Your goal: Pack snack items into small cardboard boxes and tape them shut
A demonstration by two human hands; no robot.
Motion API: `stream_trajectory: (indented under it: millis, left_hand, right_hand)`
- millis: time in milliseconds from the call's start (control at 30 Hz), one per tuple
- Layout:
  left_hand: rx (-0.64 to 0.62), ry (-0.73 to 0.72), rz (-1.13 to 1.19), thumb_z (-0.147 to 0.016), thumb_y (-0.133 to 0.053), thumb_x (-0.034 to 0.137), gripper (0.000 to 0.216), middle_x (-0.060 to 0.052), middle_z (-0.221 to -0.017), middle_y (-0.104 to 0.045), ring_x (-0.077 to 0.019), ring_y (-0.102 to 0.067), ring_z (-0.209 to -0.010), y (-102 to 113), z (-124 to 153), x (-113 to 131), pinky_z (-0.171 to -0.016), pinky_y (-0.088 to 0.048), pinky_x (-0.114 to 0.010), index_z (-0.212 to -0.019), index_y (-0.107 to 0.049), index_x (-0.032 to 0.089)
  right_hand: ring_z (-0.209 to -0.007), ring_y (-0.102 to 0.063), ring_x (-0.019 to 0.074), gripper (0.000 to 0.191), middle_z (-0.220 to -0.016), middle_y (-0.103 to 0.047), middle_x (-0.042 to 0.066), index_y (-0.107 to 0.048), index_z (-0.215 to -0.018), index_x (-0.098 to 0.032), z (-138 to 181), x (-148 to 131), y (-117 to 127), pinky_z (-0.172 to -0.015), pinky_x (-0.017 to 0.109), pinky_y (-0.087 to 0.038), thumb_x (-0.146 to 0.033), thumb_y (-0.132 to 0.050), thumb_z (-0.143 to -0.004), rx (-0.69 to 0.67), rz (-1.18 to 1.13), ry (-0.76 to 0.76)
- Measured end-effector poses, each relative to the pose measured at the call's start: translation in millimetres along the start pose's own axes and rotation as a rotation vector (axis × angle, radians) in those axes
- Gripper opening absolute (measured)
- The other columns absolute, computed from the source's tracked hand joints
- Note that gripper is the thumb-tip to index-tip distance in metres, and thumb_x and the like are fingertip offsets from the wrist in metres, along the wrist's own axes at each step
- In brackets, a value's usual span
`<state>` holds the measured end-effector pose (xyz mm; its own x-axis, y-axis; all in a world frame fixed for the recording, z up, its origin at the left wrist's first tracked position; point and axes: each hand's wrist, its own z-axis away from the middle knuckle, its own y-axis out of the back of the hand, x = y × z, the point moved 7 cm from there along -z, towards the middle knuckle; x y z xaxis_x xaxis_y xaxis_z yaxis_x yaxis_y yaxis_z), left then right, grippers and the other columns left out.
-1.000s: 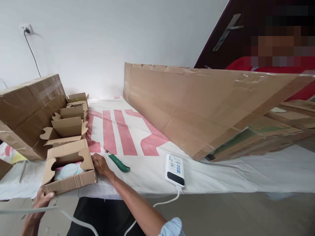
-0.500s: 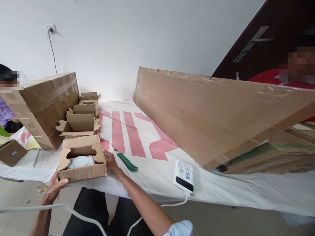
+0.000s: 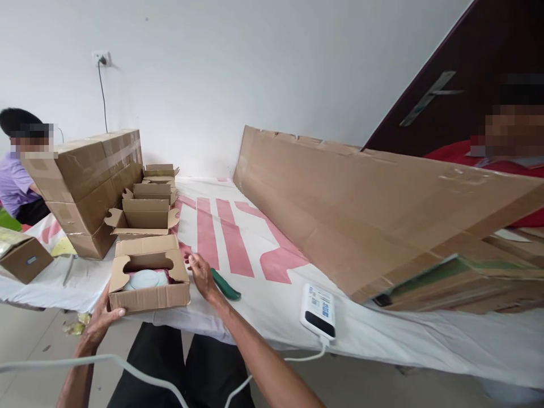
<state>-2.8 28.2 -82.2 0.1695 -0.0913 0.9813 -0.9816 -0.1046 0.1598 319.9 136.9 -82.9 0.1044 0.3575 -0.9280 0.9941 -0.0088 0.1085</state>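
An open cardboard box (image 3: 151, 300) sits at the near table edge, its flaps raised. Inside it lies a pale, round-topped object (image 3: 147, 278) with some pink beside it; its kind is unclear. My left hand (image 3: 101, 318) grips the box's left front corner, thumb on the front face. Just off the box's right side, my right hand (image 3: 203, 276) holds nothing, its fingers loosely bent and apart. A green-handled cutter (image 3: 227, 287) lies right beside that hand, its tip hidden behind it.
Several open boxes (image 3: 147, 215) line up behind, alongside stacked sealed cartons (image 3: 91, 175). A large cardboard sheet (image 3: 361, 209) leans on the right. A white device (image 3: 318, 310) with a cable lies near the edge. One person (image 3: 19, 175) sits left, another (image 3: 459, 144) right.
My right hand has let go of the box's right side and moved slightly right, partly covering the cutter. My left hand keeps its grip. The whole view has shifted a little.
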Motion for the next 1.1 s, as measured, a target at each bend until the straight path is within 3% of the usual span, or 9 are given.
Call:
stream_trajectory:
  millis: [133, 300, 467, 633, 767, 900, 1100]
  left_hand:
    - [0.015, -0.002, -0.055, -0.064, -0.088, 0.067, 0.103, -0.012, -0.151, -0.07, -0.0491, -0.053, -0.149, -4.4, 5.9, 7.0, -0.119, -0.051, -0.051, -0.151, -0.065, 0.018]
    - [-0.004, 0.016, -0.009, -0.06, -0.09, 0.068, 0.116, -0.016, -0.165, -0.057, -0.0455, -0.047, -0.155, -26.1, 9.2, 20.7, -0.125, -0.045, -0.05, -0.16, -0.056, 0.019]
    - [-0.022, 0.076, -0.004, -0.056, -0.091, 0.07, 0.119, -0.018, -0.155, -0.065, -0.0453, -0.054, -0.148, -37.5, 4.1, 9.1, -0.119, -0.051, -0.051, -0.158, -0.057, 0.02]
    - [0.052, 0.138, -0.072, -0.05, -0.093, 0.07, 0.11, -0.012, -0.122, -0.08, -0.0449, -0.071, -0.119, -24.6, 3.6, -15.3, -0.096, -0.063, -0.048, -0.145, -0.068, 0.02]
    - [0.062, 0.215, -0.112, -0.039, -0.094, 0.075, 0.111, -0.012, -0.102, -0.082, -0.046, -0.073, -0.108, -18.2, 5.9, -25.1, -0.089, -0.065, -0.051, -0.133, -0.075, 0.018]
    - [0.088, 0.27, -0.152, -0.043, -0.093, 0.074, 0.108, -0.01, -0.1, -0.082, -0.0438, -0.075, -0.098, -13.9, 10.8, -35.0, -0.085, -0.066, -0.052, -0.135, -0.075, 0.021]
    - [0.067, 0.338, -0.185, -0.041, -0.094, 0.071, 0.117, -0.009, -0.104, -0.082, -0.0471, -0.073, -0.106, -9.9, 25.0, -64.4, -0.088, -0.067, -0.054, -0.145, -0.069, 0.024]
  right_hand:
    - [-0.137, -0.064, 0.0314, 0.071, -0.153, -0.063, 0.017, -0.053, -0.157, -0.023, 5.9, -46.4, -0.4, -0.108, 0.047, -0.057, -0.063, -0.063, -0.099, -0.092, 0.061, 0.049]
    - [-0.157, -0.045, 0.0365, 0.09, -0.165, -0.051, 0.018, -0.044, -0.164, -0.025, 19.8, -71.2, -6.3, -0.128, 0.06, -0.04, -0.044, -0.081, -0.085, -0.134, 0.326, 0.103]
    - [-0.154, -0.049, 0.0359, 0.08, -0.16, -0.055, 0.019, -0.048, -0.16, -0.021, 23.1, -69.8, 4.3, -0.129, 0.06, -0.042, -0.028, -0.075, -0.085, -0.086, 0.396, 0.168]
    - [-0.152, -0.051, 0.0368, 0.078, -0.16, -0.057, 0.018, -0.048, -0.161, -0.021, 28.8, -70.7, 8.4, -0.128, 0.06, -0.045, -0.025, -0.075, -0.087, -0.055, 0.383, 0.251]
    - [-0.152, -0.051, 0.0379, 0.084, -0.162, -0.054, 0.018, -0.041, -0.167, -0.023, 34.0, -73.9, 9.8, -0.126, 0.06, -0.048, -0.024, -0.073, -0.09, -0.031, 0.357, 0.297]
    - [-0.149, -0.054, 0.0389, 0.091, -0.161, -0.055, 0.016, -0.032, -0.172, -0.027, 35.5, -74.6, 12.4, -0.123, 0.062, -0.05, -0.025, -0.072, -0.09, -0.021, 0.335, 0.317]
    - [-0.148, -0.056, 0.041, 0.094, -0.161, -0.055, 0.014, -0.032, -0.172, -0.031, 39.9, -72.9, 18.3, -0.121, 0.064, -0.051, -0.023, -0.072, -0.088, 0.005, 0.359, 0.306]
